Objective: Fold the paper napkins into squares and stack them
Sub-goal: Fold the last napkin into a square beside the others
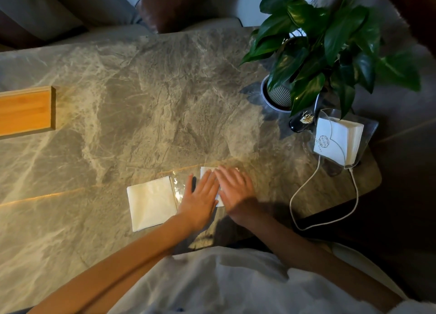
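Note:
A white paper napkin [205, 171] lies on the marble table [141, 101] near its front edge, mostly hidden under both my hands. My left hand [200, 198] and my right hand [236, 187] rest flat on it side by side, fingers spread and pointing away from me. To the left, a folded square of white napkins [152, 203] lies flat on the table, with a crinkled clear wrapper [178, 186] between it and my left hand. A clear holder with a pack of unfolded white napkins [337, 140] stands at the right.
A potted green plant [325, 45] in a white pot stands at the back right. A small dark toothpick holder [300, 124] sits beside it. A white cable [306, 184] loops off the table's right edge. A wooden box [26, 111] lies at the far left.

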